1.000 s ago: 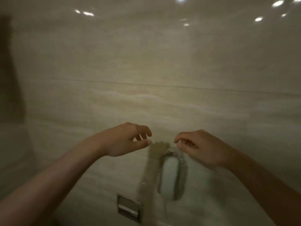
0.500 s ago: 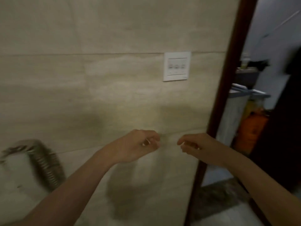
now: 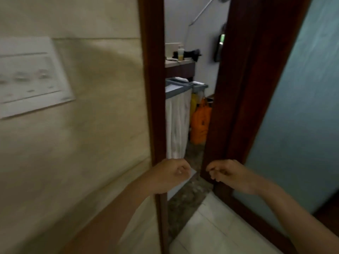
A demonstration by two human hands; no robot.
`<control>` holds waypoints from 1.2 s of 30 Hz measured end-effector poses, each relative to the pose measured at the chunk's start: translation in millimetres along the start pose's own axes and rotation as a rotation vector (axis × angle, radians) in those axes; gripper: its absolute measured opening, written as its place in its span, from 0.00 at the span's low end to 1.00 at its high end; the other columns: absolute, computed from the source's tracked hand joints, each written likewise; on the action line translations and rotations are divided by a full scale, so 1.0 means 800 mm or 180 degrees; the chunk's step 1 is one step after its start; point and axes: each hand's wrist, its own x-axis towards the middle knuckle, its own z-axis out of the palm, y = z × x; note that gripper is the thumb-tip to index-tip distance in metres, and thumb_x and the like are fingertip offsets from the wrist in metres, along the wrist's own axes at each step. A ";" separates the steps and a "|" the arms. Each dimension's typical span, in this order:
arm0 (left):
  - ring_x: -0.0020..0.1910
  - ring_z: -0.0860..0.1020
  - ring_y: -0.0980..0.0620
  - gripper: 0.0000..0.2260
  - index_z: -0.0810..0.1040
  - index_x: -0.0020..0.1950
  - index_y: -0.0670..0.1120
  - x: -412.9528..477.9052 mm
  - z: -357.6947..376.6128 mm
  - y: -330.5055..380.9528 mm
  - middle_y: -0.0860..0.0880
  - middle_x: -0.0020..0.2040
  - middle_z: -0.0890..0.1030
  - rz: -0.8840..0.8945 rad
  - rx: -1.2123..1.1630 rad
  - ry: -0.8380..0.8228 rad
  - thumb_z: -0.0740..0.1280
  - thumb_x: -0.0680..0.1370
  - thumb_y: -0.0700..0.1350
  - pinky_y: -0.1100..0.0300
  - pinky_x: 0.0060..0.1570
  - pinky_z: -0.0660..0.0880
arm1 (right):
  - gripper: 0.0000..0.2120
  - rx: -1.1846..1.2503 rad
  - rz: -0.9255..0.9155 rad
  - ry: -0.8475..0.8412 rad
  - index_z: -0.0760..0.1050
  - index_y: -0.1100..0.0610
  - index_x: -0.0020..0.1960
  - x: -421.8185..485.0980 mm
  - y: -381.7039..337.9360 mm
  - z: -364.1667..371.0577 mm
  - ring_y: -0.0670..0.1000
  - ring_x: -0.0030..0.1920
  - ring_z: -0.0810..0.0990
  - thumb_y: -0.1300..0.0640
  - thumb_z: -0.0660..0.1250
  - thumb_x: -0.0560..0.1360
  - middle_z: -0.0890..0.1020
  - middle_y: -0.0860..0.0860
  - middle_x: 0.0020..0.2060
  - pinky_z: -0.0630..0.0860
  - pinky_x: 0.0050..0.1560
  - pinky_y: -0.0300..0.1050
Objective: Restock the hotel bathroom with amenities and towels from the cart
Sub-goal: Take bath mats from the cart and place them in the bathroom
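Hands raised in front of the body, near each other but apart.
- left hand (image 3: pixel 170 176): fingers curled in against the thumb. There is a pale fleck at the fingertips, too blurred to tell whether it is a nail or something small being pinched.
- right hand (image 3: pixel 231 174): fingers loosely curled, tips pointing down, nothing in them.

Just behind the left hand is a dark brown wooden door jamb (image 3: pixel 152 88). Behind the right hand is a dark brown wooden door with a frosted pale-blue glass panel (image 3: pixel 302 125), ajar, leaving a narrow gap.

Through the gap stands a grey-framed housekeeping cart with a white cloth bag (image 3: pixel 178 121), just outside the doorway. An orange bag (image 3: pixel 200 123) hangs at its far side. Judgement: the cart is parked there so stock is near the bathroom without blocking the door swing. Further back, a dark wooden desk (image 3: pixel 180 70) carries a clear bottle of yellowish liquid (image 3: pixel 180 54).

Left of the jamb, a beige stone-look tiled wall (image 3: pixel 91 134) carries a white rectangular switch plate (image 3: pixel 31 76), which is blurred. Underfoot are pale floor tiles (image 3: pixel 211 226).

Judgement: the step in hand is the walk out to the cart for towels and amenities, and no towel is in either hand. The hands sit level with the gap, probably ready to pull the door wider. The gap looks tight for carrying a stack back through.
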 end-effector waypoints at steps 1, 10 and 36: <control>0.53 0.77 0.57 0.12 0.77 0.57 0.50 0.023 0.003 -0.001 0.52 0.54 0.80 0.0023 0.0008 -0.0080 0.61 0.78 0.53 0.55 0.57 0.75 | 0.10 -0.0013 0.0122 0.0035 0.77 0.45 0.45 0.003 0.012 -0.007 0.44 0.38 0.80 0.59 0.62 0.78 0.82 0.47 0.38 0.76 0.44 0.42; 0.54 0.76 0.57 0.14 0.75 0.60 0.49 0.202 0.045 0.013 0.53 0.54 0.78 0.0396 -0.0038 -0.0507 0.59 0.79 0.54 0.54 0.58 0.75 | 0.08 -0.0051 0.0936 0.0267 0.78 0.58 0.54 0.046 0.132 -0.064 0.52 0.45 0.81 0.60 0.61 0.78 0.82 0.54 0.44 0.75 0.48 0.43; 0.47 0.76 0.54 0.11 0.77 0.57 0.43 0.571 -0.056 -0.089 0.52 0.48 0.76 -0.1134 -0.0145 0.0774 0.60 0.80 0.45 0.65 0.43 0.71 | 0.10 0.0869 -0.0330 -0.0553 0.74 0.41 0.47 0.483 0.362 -0.223 0.35 0.44 0.79 0.56 0.61 0.78 0.81 0.42 0.42 0.75 0.47 0.31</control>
